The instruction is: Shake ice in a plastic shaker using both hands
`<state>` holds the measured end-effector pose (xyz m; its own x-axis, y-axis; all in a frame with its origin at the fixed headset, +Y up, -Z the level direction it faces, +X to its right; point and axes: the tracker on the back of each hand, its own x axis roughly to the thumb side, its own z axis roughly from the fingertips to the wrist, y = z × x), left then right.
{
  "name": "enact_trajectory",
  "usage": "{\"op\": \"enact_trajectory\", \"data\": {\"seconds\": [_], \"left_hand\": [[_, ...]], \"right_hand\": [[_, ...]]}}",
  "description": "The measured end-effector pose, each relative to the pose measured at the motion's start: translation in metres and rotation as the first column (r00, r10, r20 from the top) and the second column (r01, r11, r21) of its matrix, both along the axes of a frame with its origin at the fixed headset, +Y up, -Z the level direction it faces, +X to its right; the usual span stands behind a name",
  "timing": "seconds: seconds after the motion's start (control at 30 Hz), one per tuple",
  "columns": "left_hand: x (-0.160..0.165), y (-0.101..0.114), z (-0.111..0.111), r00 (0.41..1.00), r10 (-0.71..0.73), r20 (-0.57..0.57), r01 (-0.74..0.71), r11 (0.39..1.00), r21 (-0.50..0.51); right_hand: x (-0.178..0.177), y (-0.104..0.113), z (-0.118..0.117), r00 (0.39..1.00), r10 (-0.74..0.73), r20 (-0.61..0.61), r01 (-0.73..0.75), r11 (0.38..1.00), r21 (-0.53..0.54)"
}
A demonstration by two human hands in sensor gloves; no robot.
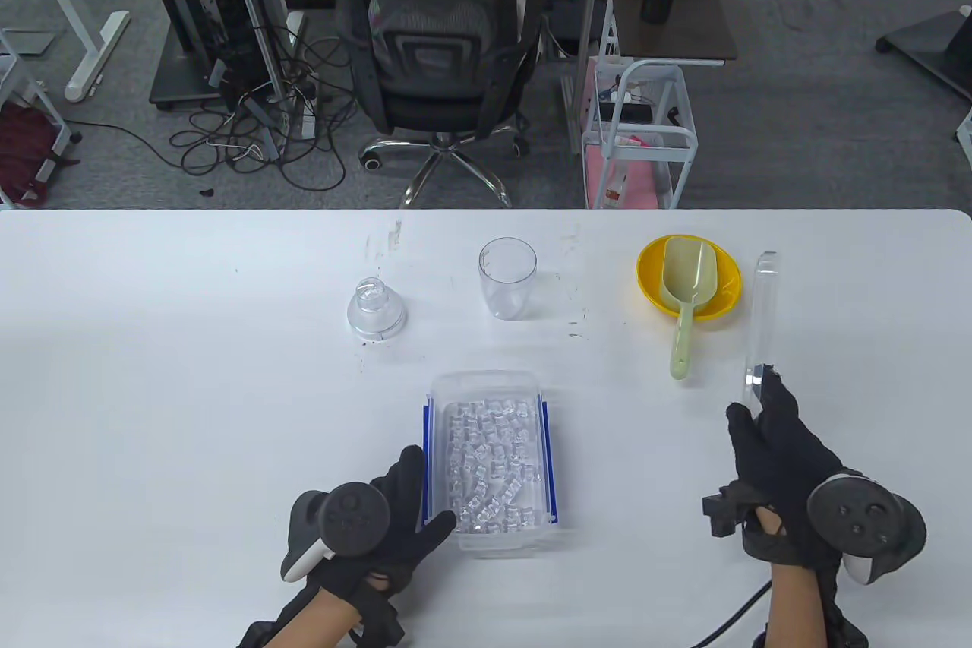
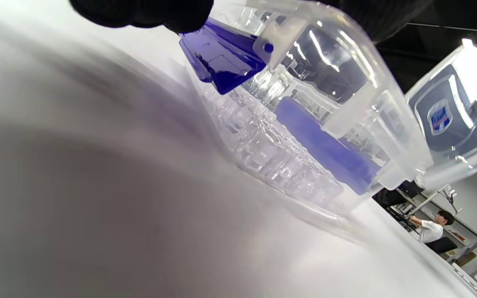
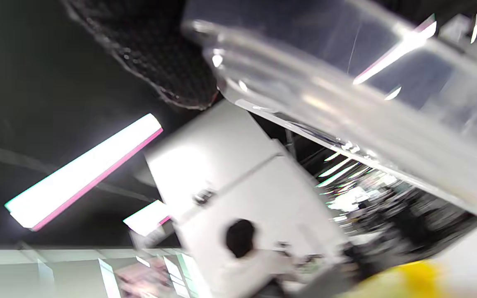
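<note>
The clear plastic shaker cup [image 1: 507,277] stands upright and empty at mid-table, its domed clear lid [image 1: 374,308] to its left. A clear ice box [image 1: 486,450] with blue clasps, full of ice cubes [image 1: 493,458], sits near the front. My left hand [image 1: 431,487] grips the box's near left corner, fingers along the left wall and thumb at the front; in the left wrist view the fingertips [image 2: 139,12] touch a blue clasp [image 2: 222,62]. My right hand [image 1: 755,396] holds the box's flat clear lid [image 1: 762,314] by its near end, tilted on edge; it also fills the right wrist view [image 3: 346,103].
A yellow bowl [image 1: 653,283] at the right rear holds a pale green scoop [image 1: 687,298], its handle pointing toward me. Beyond the table's far edge are an office chair [image 1: 437,55] and a small cart [image 1: 638,139].
</note>
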<state>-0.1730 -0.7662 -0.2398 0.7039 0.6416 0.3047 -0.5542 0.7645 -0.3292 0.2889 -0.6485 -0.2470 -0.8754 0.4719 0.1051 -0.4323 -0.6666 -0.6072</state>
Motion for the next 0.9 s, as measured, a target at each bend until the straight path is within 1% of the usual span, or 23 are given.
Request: {"op": "enact_trajectory", "data": {"seconds": [0.03,0.07,0.13,0.2,0.27,0.33,0.4,0.57,0.67,0.73,0.8,0.83,0.87,0.9], "left_hand": [[0.0,0.0,0.0,1.0,0.001,0.001,-0.001,1.0,-0.004],[0.0,0.0,0.0,1.0,0.002,0.001,-0.002,1.0,-0.007],[0.0,0.001,0.0,1.0,0.004,0.001,-0.004,1.0,-0.01],[-0.001,0.001,-0.001,1.0,0.015,0.001,-0.015,1.0,-0.019],[-0.002,0.0,-0.001,1.0,0.018,0.001,-0.018,1.0,-0.025],[-0.002,0.001,-0.001,1.0,0.016,0.0,-0.016,1.0,-0.023],[-0.002,0.0,-0.001,1.0,0.014,0.001,-0.014,1.0,-0.02],[-0.002,0.0,-0.002,1.0,0.02,0.009,-0.02,0.999,-0.03],[-0.002,0.0,-0.002,1.0,0.014,0.009,-0.014,1.0,-0.025],[-0.002,0.0,-0.002,1.0,0.013,0.009,-0.013,1.0,-0.025],[-0.002,0.0,-0.002,1.0,0.014,0.009,-0.014,1.0,-0.025],[-0.002,0.0,-0.002,1.0,0.015,0.011,-0.015,1.0,-0.027],[-0.002,0.0,-0.002,1.0,0.015,0.012,-0.015,1.0,-0.028],[-0.002,0.0,-0.002,1.0,0.015,0.013,-0.014,1.0,-0.028]], "right_hand": [[0.001,-0.005,-0.003,0.999,0.035,0.03,-0.034,0.999,-0.041],[0.003,-0.013,-0.01,0.995,0.076,0.056,-0.07,0.992,-0.109],[0.003,-0.026,-0.019,0.99,0.128,0.061,-0.113,0.972,-0.204],[0.0,-0.042,-0.03,0.977,0.209,0.042,-0.186,0.932,-0.31],[-0.004,-0.059,-0.041,0.966,0.259,-0.004,-0.233,0.865,-0.444],[-0.009,-0.072,-0.047,0.959,0.279,-0.052,-0.261,0.798,-0.544],[-0.012,-0.078,-0.05,0.951,0.297,-0.084,-0.288,0.756,-0.588],[-0.018,-0.091,-0.056,0.961,0.245,-0.126,-0.263,0.681,-0.683],[-0.02,-0.095,-0.057,0.96,0.243,-0.14,-0.27,0.658,-0.703],[-0.02,-0.096,-0.057,0.967,0.213,-0.138,-0.244,0.636,-0.732],[-0.018,-0.101,-0.058,0.98,0.144,-0.138,-0.197,0.602,-0.774],[-0.017,-0.101,-0.056,0.986,0.095,-0.135,-0.164,0.606,-0.778],[-0.016,-0.099,-0.056,0.989,0.091,-0.116,-0.147,0.644,-0.751],[-0.014,-0.097,-0.055,0.99,0.093,-0.108,-0.142,0.657,-0.741]]}}
